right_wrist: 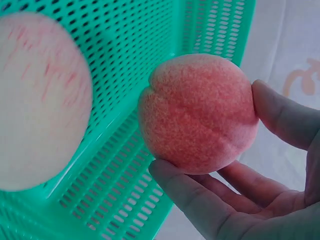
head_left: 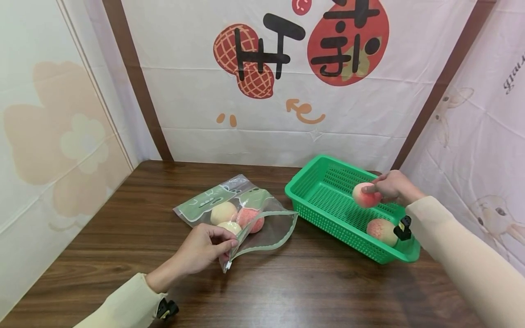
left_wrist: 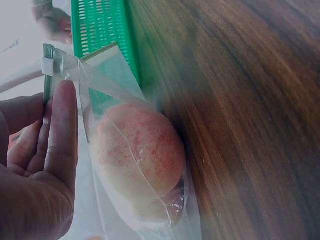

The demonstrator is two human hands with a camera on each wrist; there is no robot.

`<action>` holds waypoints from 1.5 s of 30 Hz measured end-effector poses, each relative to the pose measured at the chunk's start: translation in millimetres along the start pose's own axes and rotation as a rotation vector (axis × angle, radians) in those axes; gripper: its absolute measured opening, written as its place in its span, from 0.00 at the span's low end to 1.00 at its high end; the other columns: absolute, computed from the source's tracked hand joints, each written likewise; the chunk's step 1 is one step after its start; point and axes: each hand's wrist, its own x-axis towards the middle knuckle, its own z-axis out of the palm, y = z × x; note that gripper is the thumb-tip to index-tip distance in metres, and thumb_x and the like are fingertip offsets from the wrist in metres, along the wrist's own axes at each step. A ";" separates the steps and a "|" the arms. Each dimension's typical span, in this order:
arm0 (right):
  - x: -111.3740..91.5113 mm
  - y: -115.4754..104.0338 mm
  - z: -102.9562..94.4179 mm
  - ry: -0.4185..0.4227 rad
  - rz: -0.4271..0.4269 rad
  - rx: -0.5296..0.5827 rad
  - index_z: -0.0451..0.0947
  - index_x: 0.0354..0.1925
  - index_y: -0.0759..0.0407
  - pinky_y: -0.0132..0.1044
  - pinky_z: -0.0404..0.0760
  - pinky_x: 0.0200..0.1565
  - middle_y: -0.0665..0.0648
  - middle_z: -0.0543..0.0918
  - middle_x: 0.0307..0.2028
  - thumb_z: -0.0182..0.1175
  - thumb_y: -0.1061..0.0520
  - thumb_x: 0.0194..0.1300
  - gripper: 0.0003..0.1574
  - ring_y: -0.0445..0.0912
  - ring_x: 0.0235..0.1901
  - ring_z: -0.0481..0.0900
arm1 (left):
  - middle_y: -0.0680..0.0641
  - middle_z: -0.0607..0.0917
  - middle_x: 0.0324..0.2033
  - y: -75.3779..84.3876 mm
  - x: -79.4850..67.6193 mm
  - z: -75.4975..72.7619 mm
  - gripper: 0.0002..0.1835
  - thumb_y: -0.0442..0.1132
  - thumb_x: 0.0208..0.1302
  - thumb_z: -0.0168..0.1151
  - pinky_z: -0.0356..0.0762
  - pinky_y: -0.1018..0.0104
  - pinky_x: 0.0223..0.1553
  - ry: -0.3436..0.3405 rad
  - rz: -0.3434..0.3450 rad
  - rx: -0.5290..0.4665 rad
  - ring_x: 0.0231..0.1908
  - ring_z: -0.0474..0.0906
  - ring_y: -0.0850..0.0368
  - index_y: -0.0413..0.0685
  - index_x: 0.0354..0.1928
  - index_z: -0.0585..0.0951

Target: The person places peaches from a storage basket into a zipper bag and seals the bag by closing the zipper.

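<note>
My right hand [head_left: 394, 187] grips a pink-and-cream peach [head_left: 366, 195] over the far right part of a green perforated basket [head_left: 316, 182]. In the right wrist view, thumb and fingers hold this peach [right_wrist: 200, 115] from opposite sides. A second peach [head_left: 382, 231] lies in the basket's near right end. With thumb and fingers, my left hand [head_left: 201, 250] pinches the rim of a clear zip bag [head_left: 270, 234] by its slider. The bag's mouth gapes toward the right, and several peaches [head_left: 223, 213] lie inside; one peach [left_wrist: 140, 155] shows large through the plastic in the left wrist view.
Bag and basket rest on a dark wooden table [head_left: 287, 291], with the basket at the right. A printed cloth [head_left: 184, 109] hangs behind the table, and more cloth hangs at both sides. Small black devices [head_left: 167, 309] are strapped at both wrists.
</note>
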 end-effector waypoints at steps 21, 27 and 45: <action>-27.3 -28.0 18.0 0.011 -0.134 0.188 0.70 0.68 0.69 0.46 0.84 0.55 0.70 0.61 0.73 0.69 0.46 0.69 0.41 0.63 0.69 0.65 | 0.46 0.85 0.22 -0.8 -1.4 0.8 0.05 0.35 0.67 0.70 0.85 0.60 0.25 0.001 -0.012 -0.007 0.22 0.84 0.54 0.40 0.36 0.89; -35.9 -37.6 23.7 0.015 -0.176 0.223 0.71 0.67 0.69 0.42 0.85 0.53 0.68 0.69 0.67 0.69 0.46 0.68 0.39 0.59 0.64 0.70 | 0.46 0.85 0.22 -1.1 -1.3 0.6 0.05 0.35 0.67 0.70 0.85 0.60 0.25 0.004 -0.021 -0.014 0.22 0.84 0.54 0.40 0.36 0.89; -62.4 -54.0 49.6 -0.020 -0.288 0.294 0.75 0.65 0.67 0.53 0.81 0.59 0.59 0.83 0.54 0.72 0.47 0.66 0.38 0.44 0.48 0.83 | 0.45 0.85 0.23 1.7 0.3 0.3 0.05 0.35 0.67 0.70 0.86 0.58 0.25 0.003 -0.019 -0.008 0.22 0.84 0.52 0.39 0.37 0.88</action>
